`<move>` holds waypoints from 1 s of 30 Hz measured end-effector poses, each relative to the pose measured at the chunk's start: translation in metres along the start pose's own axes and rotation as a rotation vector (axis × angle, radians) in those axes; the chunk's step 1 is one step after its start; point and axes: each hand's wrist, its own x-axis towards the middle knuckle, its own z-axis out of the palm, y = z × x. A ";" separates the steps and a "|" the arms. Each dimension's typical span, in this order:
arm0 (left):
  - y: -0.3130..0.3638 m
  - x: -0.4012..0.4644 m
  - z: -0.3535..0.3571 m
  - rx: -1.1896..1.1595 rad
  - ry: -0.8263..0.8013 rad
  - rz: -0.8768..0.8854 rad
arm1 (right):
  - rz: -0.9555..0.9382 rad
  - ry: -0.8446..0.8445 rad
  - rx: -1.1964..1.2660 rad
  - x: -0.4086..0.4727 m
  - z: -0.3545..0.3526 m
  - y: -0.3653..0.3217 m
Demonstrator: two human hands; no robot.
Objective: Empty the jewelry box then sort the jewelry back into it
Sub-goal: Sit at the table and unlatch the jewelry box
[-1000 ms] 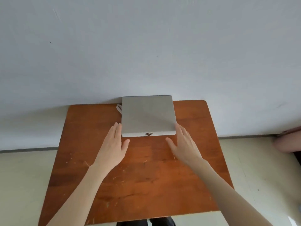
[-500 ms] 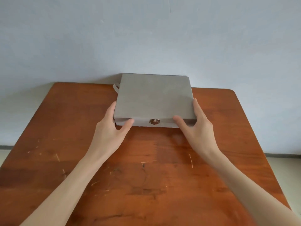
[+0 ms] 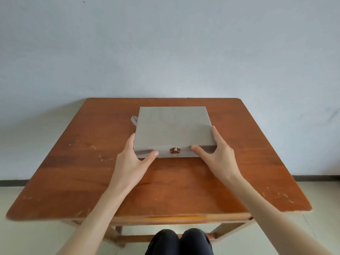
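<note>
Left hand [image 3: 131, 161] grips the box [image 3: 173, 129] at its near left corner: thumb on the front face, fingers along the left side. Right hand [image 3: 218, 155] grips the near right corner likewise. Box lid closed; brass clasp [image 3: 174, 150] sits between the thumbs. A grey loop [image 3: 134, 120] projects beyond the left hand. Box rests flat on the table [image 3: 73, 172], towards its far edge.

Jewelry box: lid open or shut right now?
Shut. The jewelry box lid lies flat on its base, and the clasp spans the front seam. Left hand and right hand grip its corners.
</note>
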 end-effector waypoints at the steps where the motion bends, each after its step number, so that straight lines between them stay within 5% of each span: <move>1: 0.000 -0.011 -0.003 -0.001 -0.003 0.000 | -0.003 0.003 0.006 -0.011 -0.001 0.000; 8: -0.010 -0.069 -0.009 0.112 -0.002 0.069 | 0.010 0.038 0.087 -0.070 -0.004 0.010; 11: -0.011 -0.070 -0.003 0.558 0.109 0.340 | -0.009 0.036 0.094 -0.075 -0.006 0.011; 14: -0.005 -0.064 0.010 0.758 0.126 0.611 | -0.025 0.031 0.095 -0.073 -0.006 0.012; 22: -0.002 -0.061 0.024 0.818 0.214 0.713 | -0.018 0.018 0.199 -0.069 -0.008 0.015; 30: 0.002 -0.060 0.015 0.815 0.136 0.762 | -0.042 0.011 0.211 -0.067 -0.007 0.018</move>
